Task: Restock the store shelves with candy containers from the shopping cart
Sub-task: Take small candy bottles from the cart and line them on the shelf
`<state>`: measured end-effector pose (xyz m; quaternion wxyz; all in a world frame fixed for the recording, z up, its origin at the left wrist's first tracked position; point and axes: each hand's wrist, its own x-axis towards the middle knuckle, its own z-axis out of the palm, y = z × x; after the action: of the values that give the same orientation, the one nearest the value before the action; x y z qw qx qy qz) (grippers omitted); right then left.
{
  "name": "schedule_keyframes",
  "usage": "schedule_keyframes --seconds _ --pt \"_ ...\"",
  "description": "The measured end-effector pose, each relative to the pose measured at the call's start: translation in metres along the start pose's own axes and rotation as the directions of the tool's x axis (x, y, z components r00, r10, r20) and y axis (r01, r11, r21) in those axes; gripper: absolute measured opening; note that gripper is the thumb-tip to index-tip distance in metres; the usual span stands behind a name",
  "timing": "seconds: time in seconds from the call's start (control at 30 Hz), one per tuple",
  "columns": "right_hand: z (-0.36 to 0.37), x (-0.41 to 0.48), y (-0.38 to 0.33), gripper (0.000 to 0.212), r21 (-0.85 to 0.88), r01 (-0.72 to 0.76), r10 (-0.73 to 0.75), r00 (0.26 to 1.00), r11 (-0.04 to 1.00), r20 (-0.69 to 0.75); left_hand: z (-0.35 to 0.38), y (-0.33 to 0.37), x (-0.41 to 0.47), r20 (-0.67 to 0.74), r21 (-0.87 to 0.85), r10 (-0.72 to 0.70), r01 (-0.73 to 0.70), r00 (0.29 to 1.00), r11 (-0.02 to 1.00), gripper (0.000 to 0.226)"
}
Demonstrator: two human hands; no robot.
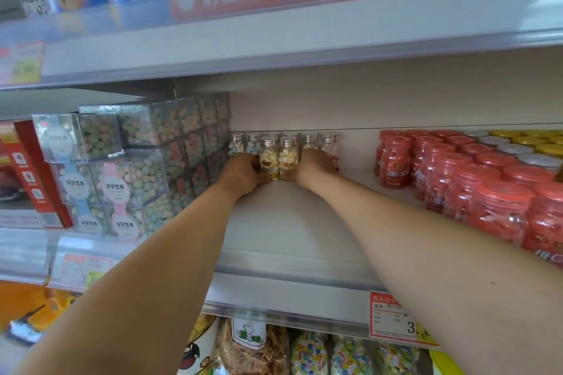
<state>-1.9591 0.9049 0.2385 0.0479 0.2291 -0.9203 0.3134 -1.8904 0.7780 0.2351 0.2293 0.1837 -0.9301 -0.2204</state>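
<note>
Well back on the white shelf (289,222), two candy bottles stand upright, touching side by side, with silver caps up and long axes vertical. The left hand (243,175) clasps the left bottle (268,158), and the right hand (315,167) clasps the right bottle (288,158). Red jars (451,179) stand well apart on the right.

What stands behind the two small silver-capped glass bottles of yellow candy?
More silver-capped glass bottles in a row against the white back wall. The left hand and right hand hide their bases.
</note>
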Motion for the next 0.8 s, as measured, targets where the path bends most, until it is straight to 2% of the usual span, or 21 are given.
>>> schedule_keyframes --seconds 0.2,0.3,0.37,0.43,0.53,0.6,0.73,0.8 --pt "-0.018 -0.019 -0.009 0.055 -0.154 -0.030 0.042 0.996 0.988 0.075 -0.015 0.008 -0.014 -0.006 0.130 -0.083 0.083 0.997 0.988 0.028" --pt "-0.036 -0.045 -0.013 0.056 -0.204 0.017 0.003 0.995 0.979 0.095 -0.028 0.019 -0.033 0.020 0.070 -0.096 0.094 0.995 0.993 0.035" --pt "-0.054 -0.073 -0.015 0.043 -0.204 0.102 -0.091 0.994 0.974 0.064 -0.035 0.034 -0.061 0.084 0.033 -0.115 0.113 0.990 0.993 0.030" --pt "-0.077 -0.111 -0.013 0.020 -0.169 0.185 -0.181 0.983 0.968 0.037 -0.046 0.047 -0.105 0.019 -0.103 -0.074 0.076 0.997 0.992 0.020" --pt "-0.117 -0.189 -0.003 0.046 -0.100 0.266 -0.270 0.962 0.959 -0.034 -0.054 0.068 -0.189 -0.203 -0.220 0.049 -0.094 0.978 0.971 0.031" --pt "-0.134 -0.235 0.011 0.054 -0.094 0.300 -0.305 0.951 0.949 -0.055 -0.050 0.080 -0.241 -0.245 -0.345 0.072 -0.156 0.967 0.926 0.043" --pt "-0.137 -0.301 0.061 0.057 -0.044 0.251 -0.253 0.966 0.967 -0.048 -0.012 0.096 -0.320 -0.071 -0.445 0.093 -0.115 0.993 0.888 0.063" --pt "-0.135 -0.330 0.096 0.054 -0.018 0.184 -0.184 0.983 0.983 -0.019 0.015 0.103 -0.353 0.018 -0.458 0.142 -0.118 0.990 0.881 0.064"
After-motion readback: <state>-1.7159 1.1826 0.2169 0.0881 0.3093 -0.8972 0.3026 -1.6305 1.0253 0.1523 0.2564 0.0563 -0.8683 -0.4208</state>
